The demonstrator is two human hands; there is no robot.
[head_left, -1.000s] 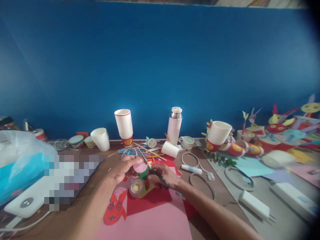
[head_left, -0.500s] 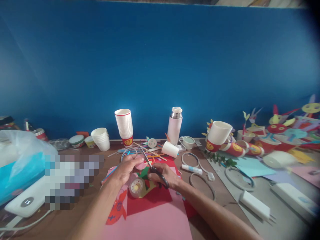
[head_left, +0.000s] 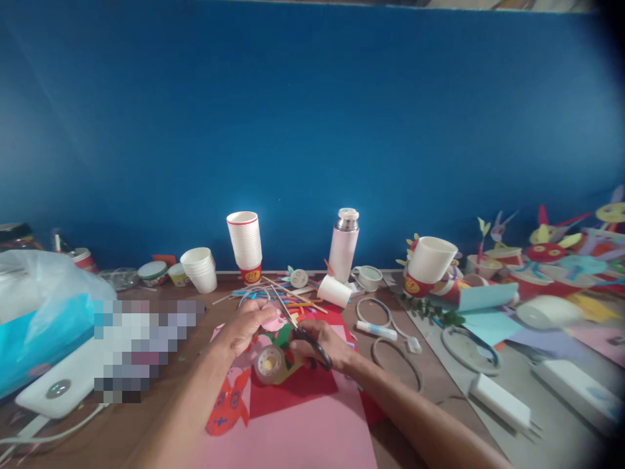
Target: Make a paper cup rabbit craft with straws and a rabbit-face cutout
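Observation:
My left hand (head_left: 243, 329) pinches a small pink paper piece (head_left: 270, 322) above the sheets of coloured paper. My right hand (head_left: 319, 345) grips black-handled scissors (head_left: 297, 329), whose blades point up and left to the pink piece. A roll of clear tape (head_left: 270, 364) lies just below both hands on red paper (head_left: 293, 384). A large pink sheet (head_left: 303, 430) covers the table nearer to me. A red paper face cut-out (head_left: 225, 407) lies to the left of the tape.
Stacks of white paper cups (head_left: 245, 242) and a white flask (head_left: 343, 245) stand at the back by the blue wall. A glue stick (head_left: 375, 329), wire hoops (head_left: 390, 355) and paper-cup crafts (head_left: 434, 264) lie to the right. A plastic bag (head_left: 34, 306) and white device (head_left: 58, 384) sit left.
The scissor blades have swung slightly toward the pink piece and my left hand has shifted a little. A light blue sheet at the right has lifted over the red cups.

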